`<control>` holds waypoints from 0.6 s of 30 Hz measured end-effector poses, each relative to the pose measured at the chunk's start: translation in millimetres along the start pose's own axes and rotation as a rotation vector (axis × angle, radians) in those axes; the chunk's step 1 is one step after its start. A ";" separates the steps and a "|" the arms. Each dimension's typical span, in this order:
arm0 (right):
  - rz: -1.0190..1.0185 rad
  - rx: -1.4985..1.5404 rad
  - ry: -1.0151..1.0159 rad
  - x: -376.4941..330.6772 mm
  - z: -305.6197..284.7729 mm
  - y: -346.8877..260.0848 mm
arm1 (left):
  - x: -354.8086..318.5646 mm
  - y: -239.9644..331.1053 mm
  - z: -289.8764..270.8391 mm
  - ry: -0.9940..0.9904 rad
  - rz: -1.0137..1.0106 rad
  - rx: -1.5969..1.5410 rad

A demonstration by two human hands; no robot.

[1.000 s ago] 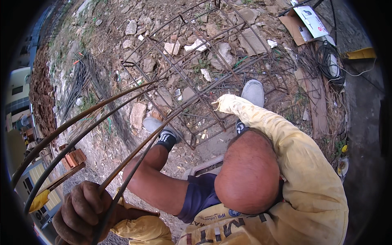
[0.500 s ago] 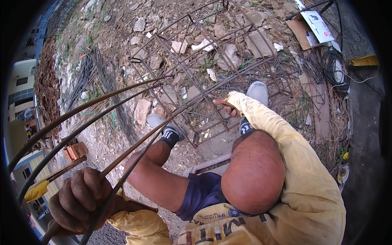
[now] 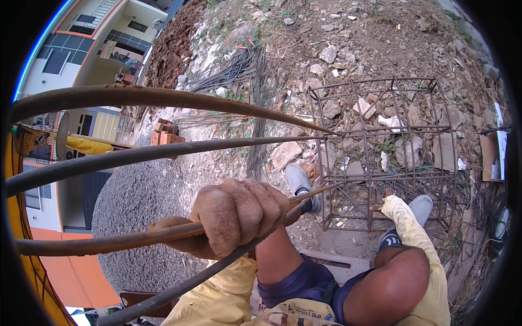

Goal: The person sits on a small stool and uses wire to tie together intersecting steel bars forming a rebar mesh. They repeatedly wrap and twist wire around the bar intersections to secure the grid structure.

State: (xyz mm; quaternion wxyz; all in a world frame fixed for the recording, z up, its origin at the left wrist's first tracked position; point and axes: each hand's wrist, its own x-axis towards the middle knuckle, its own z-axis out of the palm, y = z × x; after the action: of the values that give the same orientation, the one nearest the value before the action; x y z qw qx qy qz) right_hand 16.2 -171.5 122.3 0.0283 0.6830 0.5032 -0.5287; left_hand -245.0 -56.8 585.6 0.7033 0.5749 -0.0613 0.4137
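Observation:
My left hand [image 3: 239, 217] is closed in a fist around a rusty steel rebar rod [image 3: 109, 242] at the lower left. Three more long rods run alongside it: a thick brown rod [image 3: 163, 98] and a dark rod [image 3: 136, 155] above, and another dark rod [image 3: 179, 293] below. Their far parts extend toward a rectangular rebar cage [image 3: 402, 130] lying on the ground in front of me. My right hand [image 3: 383, 204], small in view at the end of a yellow sleeve, is by the cage's near bars. Its fingers are partly hidden, and I cannot make out a grip.
Broken stones [image 3: 285, 155] and rubble lie under and around the cage. A gravel heap [image 3: 136, 212] and stacked bricks [image 3: 166, 133] are at the left, near a building [image 3: 81, 32]. Thin rods [image 3: 234, 70] lie beyond. A cardboard box [image 3: 492, 157] stands at the right.
The view has swung left, so the cage appears farther right. My left hand, still around the rod, shows higher and nearer the middle. My right hand stays by the cage.

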 end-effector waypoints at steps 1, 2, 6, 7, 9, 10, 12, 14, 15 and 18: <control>0.012 0.036 -0.021 0.4 2.0 1.2 | -4.8 -0.7 -4.3 -0.014 0.016 -0.046; 0.045 0.083 -0.038 -2.5 0.8 9.5 | -10.2 -5.4 -7.0 0.007 0.032 -0.061; 0.092 0.361 -0.103 -0.8 1.8 6.7 | -14.4 -0.6 -0.6 0.039 0.026 -0.061; 0.095 0.467 -0.128 -0.7 10.0 -3.9 | -11.1 6.0 4.2 0.034 0.006 -0.042; 0.175 0.704 -0.118 -11.7 -0.4 17.9 | -12.0 -7.7 0.8 0.055 0.012 -0.076; 0.203 0.842 -0.109 -11.6 -1.3 20.8 | -9.7 -9.1 -3.0 0.072 0.006 -0.073; 0.255 0.965 -0.123 -17.5 -18.9 41.8 | -0.7 -22.4 -7.3 0.078 0.002 -0.113; 0.248 0.810 -0.411 6.9 -32.9 23.7 | 9.4 -12.2 -2.4 0.111 -0.052 -0.040; 0.108 0.445 -0.271 -4.2 -35.8 0.9 | 5.3 -11.8 -5.4 0.150 -0.062 -0.020; -0.057 -0.355 0.151 -43.9 -44.5 -52.8 | 0.6 -0.6 -1.4 0.172 -0.095 0.066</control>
State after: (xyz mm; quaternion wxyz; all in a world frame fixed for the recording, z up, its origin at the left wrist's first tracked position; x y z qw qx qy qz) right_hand 12.0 -148.9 200.9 0.0957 0.6902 0.6086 -0.3795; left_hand -244.8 -55.3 585.0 0.7054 0.5624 0.0401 0.4296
